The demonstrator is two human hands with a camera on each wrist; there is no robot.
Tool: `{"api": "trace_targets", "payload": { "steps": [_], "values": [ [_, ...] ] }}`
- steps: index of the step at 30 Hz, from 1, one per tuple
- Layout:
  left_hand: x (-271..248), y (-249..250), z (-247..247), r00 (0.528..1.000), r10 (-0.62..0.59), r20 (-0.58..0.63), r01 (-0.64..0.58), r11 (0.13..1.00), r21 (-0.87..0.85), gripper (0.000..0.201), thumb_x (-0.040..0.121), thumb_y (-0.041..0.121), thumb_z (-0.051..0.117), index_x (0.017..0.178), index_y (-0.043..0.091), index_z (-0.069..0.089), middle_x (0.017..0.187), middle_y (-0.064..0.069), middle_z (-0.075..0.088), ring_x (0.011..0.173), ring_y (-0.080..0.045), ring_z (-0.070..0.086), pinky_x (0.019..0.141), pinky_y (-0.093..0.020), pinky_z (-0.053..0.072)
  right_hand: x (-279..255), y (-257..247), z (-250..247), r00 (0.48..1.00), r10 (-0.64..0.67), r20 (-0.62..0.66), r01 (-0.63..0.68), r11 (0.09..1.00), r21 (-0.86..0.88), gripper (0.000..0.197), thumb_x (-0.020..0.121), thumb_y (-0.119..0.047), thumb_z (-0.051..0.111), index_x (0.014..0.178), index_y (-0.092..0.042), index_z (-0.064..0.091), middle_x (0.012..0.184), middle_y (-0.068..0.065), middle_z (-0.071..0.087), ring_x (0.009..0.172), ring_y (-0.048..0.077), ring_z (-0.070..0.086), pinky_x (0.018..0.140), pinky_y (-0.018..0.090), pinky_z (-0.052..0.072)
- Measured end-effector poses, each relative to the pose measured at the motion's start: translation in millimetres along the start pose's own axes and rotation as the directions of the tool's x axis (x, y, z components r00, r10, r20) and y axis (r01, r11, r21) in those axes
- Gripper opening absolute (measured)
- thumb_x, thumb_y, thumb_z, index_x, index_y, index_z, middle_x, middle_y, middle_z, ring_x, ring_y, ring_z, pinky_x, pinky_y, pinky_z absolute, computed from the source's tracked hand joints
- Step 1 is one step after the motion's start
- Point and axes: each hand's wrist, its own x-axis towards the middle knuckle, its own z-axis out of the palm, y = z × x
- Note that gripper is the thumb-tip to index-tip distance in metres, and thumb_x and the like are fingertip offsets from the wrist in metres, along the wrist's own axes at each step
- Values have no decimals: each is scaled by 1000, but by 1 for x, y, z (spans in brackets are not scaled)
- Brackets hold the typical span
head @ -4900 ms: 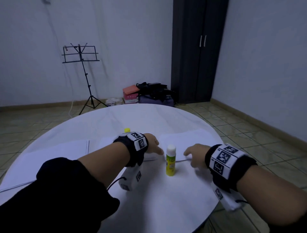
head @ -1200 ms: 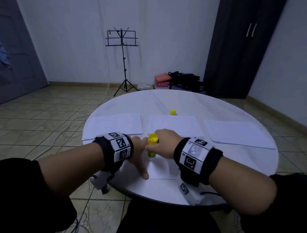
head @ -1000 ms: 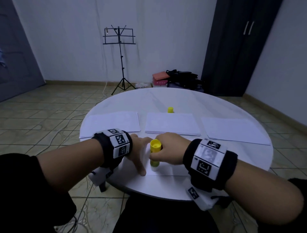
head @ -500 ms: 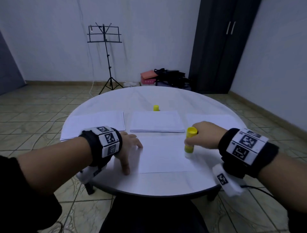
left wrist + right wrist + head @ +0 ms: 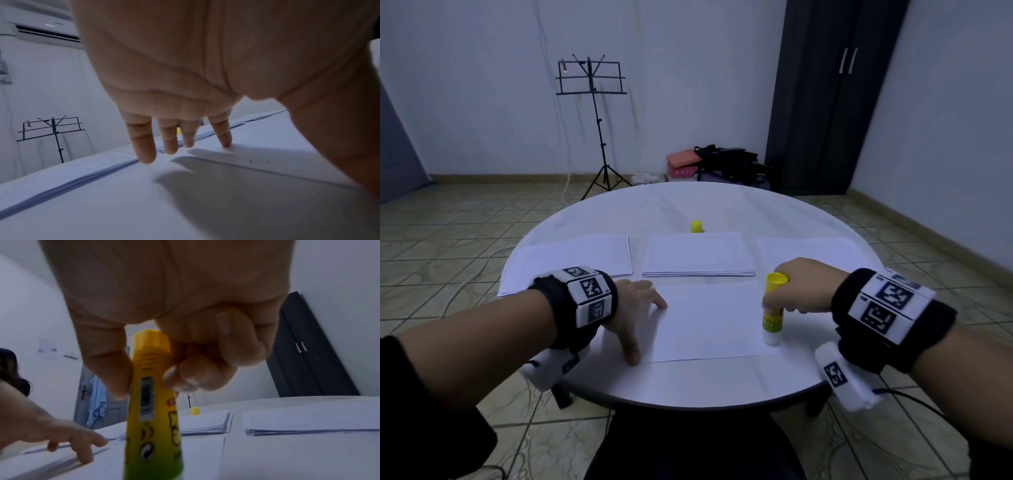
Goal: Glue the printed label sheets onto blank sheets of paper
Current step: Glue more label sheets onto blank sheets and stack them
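Note:
A single white sheet (image 5: 705, 322) lies in front of me on the round white table (image 5: 688, 383). My right hand (image 5: 774, 305) grips a yellow-green glue stick (image 5: 772, 318) held upright, its white tip down on the sheet's near right corner. In the right wrist view the thumb and curled fingers (image 5: 195, 374) clamp the glue stick (image 5: 152, 410). My left hand (image 5: 640, 308) rests flat with spread fingers on the sheet's left edge; in the left wrist view its fingertips (image 5: 170, 146) touch the paper. The glue stick's yellow cap (image 5: 697, 226) stands behind the middle stack.
Three paper stacks lie in a row behind the sheet: left (image 5: 571, 255), middle (image 5: 697, 255), right (image 5: 808, 250). The table's near edge is close to my wrists. A music stand (image 5: 592, 102), bags (image 5: 722, 164) and a dark wardrobe (image 5: 835, 96) are beyond the table.
My right hand has drawn the glue stick from beside the left hand across the sheet to its right edge, then down to the near right corner. The left hand stays on the left edge.

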Motion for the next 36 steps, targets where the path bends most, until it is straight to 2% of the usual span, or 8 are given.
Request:
{"api": "trace_targets", "payload": {
  "steps": [7,12,16,20,25,29,32,36],
  "values": [
    [2,-9,1,999,14,42,-10,997,-74,110,62,48,83,148,40,16,156,8,11,143,-17,20,115,-38,24,13,31,-4,989,77,-129,-37,957,288,29,83,-16,61,109,-24,50,93,5,67,71,15,59,59,24,37],
    [3,-12,-2,997,16,77,-10,997,-78,112,62,51,82,149,39,13,157,10,9,144,-15,18,116,-40,23,38,36,-3,978,107,-177,-38,935,352,16,88,-19,58,105,-21,57,90,0,56,82,16,49,70,25,34],
    [2,-10,-3,996,33,81,-26,996,-83,106,69,44,80,150,35,12,157,8,8,144,-14,18,115,-35,23,50,38,2,945,241,-223,-107,869,483,33,83,-8,65,112,-17,53,97,5,56,71,16,49,55,24,33],
    [-2,-8,-4,996,55,69,-49,994,-96,99,76,40,77,151,31,13,155,5,13,142,-15,22,114,-32,26,64,37,7,922,330,-201,-220,876,429,29,76,-3,64,105,-3,59,101,17,65,88,32,62,78,37,52],
    [-4,-10,-2,998,53,26,-48,986,-160,92,78,39,75,150,35,17,158,5,4,143,-14,20,114,-30,24,63,33,8,915,379,-136,-329,899,290,30,72,-4,69,100,0,60,79,14,61,78,30,60,68,30,46],
    [-3,-15,4,1000,15,-14,-18,980,-200,89,80,40,71,149,38,16,159,7,-2,143,-13,21,113,-28,24,62,27,10,894,426,-140,-384,888,253,43,76,-8,70,114,1,52,92,17,60,79,30,57,77,36,49],
    [-7,-20,5,998,-10,-64,-5,973,-232,84,82,36,69,149,35,19,160,7,1,144,-14,20,113,-26,24,51,24,9,890,433,-140,-412,898,155,39,78,-21,73,104,-5,48,100,13,52,86,26,50,81,31,45],
    [-10,-37,5,992,-66,-105,24,934,-356,72,85,30,67,146,31,30,155,3,23,137,-15,35,108,-24,32,29,6,19,916,401,-6,-394,903,172,29,79,-22,72,80,-11,46,71,7,44,58,20,41,51,25,33]
  ]
}}
